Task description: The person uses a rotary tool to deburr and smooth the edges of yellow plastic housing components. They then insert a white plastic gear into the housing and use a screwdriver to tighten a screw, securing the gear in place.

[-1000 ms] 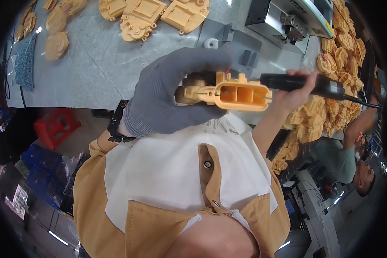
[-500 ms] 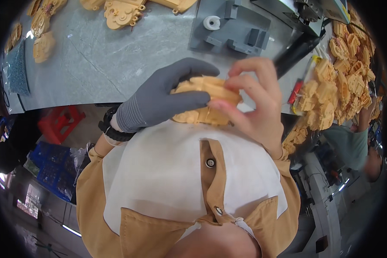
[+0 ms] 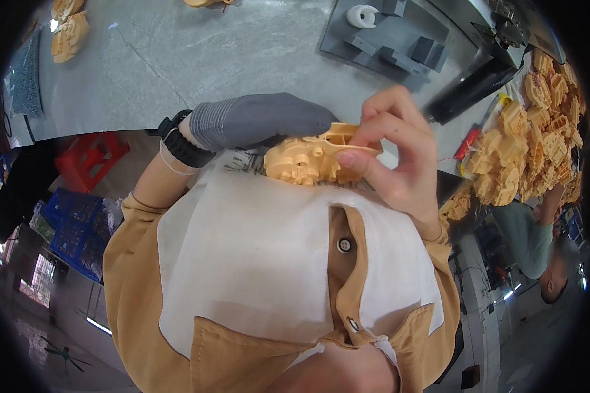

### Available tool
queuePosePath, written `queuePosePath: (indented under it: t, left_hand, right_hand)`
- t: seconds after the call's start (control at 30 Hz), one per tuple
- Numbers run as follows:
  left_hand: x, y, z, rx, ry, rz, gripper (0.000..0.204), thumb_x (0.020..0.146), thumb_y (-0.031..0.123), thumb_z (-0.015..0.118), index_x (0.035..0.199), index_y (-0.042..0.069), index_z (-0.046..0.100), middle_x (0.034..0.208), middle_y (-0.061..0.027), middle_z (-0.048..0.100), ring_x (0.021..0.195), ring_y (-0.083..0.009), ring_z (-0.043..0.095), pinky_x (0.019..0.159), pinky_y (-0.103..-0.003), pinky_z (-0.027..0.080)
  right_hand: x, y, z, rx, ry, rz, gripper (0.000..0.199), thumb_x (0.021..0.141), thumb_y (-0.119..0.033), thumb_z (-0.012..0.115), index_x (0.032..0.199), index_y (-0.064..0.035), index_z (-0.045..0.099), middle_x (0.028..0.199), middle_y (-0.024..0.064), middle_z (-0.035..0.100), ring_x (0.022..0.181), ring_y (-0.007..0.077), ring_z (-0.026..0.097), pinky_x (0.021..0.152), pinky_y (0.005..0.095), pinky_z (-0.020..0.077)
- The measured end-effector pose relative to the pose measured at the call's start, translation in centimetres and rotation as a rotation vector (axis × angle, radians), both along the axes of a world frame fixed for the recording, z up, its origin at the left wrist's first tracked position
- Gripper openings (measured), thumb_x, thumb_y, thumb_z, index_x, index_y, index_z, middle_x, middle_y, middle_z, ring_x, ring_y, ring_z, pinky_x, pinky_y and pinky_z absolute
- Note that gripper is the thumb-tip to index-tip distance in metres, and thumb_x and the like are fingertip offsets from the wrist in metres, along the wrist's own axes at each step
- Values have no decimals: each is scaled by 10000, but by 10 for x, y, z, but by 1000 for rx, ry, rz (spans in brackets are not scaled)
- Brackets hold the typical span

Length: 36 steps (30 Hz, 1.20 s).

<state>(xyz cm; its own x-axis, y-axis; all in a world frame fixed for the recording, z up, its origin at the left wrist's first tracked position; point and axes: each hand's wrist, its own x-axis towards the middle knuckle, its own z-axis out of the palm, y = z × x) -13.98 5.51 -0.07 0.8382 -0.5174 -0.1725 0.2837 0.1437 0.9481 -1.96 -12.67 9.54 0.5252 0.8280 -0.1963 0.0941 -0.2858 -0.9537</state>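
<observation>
A yellow-orange moulded plastic housing (image 3: pixel 301 162) is held close against my chest at the table's near edge. My left hand (image 3: pixel 262 119), in a grey knitted glove, lies over its far side; the fingers wrap down behind it and their tips are partly hidden. Bare, my right hand (image 3: pixel 400 150) pinches the housing's right end between thumb and fingers. The side toward me shows round bosses and small raised details, and an open cavity shows near my right fingertips.
A grey fixture plate (image 3: pixel 383 49) with blocks and a white ring (image 3: pixel 362 16) stands beyond my hands. Many similar housings (image 3: pixel 531 144) are heaped at right, near a red-handled tool (image 3: pixel 467 143). A bag of bluish granules (image 3: pixel 27 82) lies at left. Another person (image 3: pixel 528 229) is at far right.
My left hand has turned from gripping the housing's left side to lying across its far side. The housing has been tilted, showing its detailed side. The view has shifted somewhat.
</observation>
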Motion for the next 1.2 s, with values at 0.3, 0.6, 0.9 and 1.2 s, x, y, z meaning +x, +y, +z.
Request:
queuePosePath:
  t: [0.3, 0.6, 0.9, 1.2]
  left_hand:
    - [10, 3, -9, 83, -421, 1, 271, 896, 156, 404, 1086, 0, 519, 1166, -178, 509, 1021, -321, 509, 875, -364, 411]
    - [28, -6, 9, -3, -271, -29, 290, 891, 157, 361, 1033, -61, 489, 1103, -202, 531, 924, -333, 542, 808, -350, 429]
    - [28, -12, 11, -17, -8, 2, 364, 857, 189, 391, 1122, -33, 505, 1095, -142, 562, 962, -233, 555, 844, -304, 422]
    - [12, 2, 6, 119, -100, 276, 350, 905, 98, 395, 1240, -6, 392, 1203, -148, 494, 1071, -208, 506, 922, -313, 396]
  right_hand:
    - [1, -4, -7, 129, -166, 59, 174, 562, -55, 718, 630, -32, 560, 781, 65, 503, 735, 220, 433, 614, 296, 350]
    - [2, -3, -1, 182, -288, 98, 185, 512, -34, 718, 615, -29, 563, 752, 73, 512, 721, 234, 449, 616, 312, 360]
    - [3, -2, 8, 221, -312, 55, 206, 472, -51, 721, 593, -41, 555, 715, 66, 508, 663, 231, 455, 583, 312, 354]
    - [32, -16, 30, 437, -413, -32, 156, 550, -108, 669, 655, -23, 590, 719, 83, 481, 691, 208, 456, 695, 372, 386]
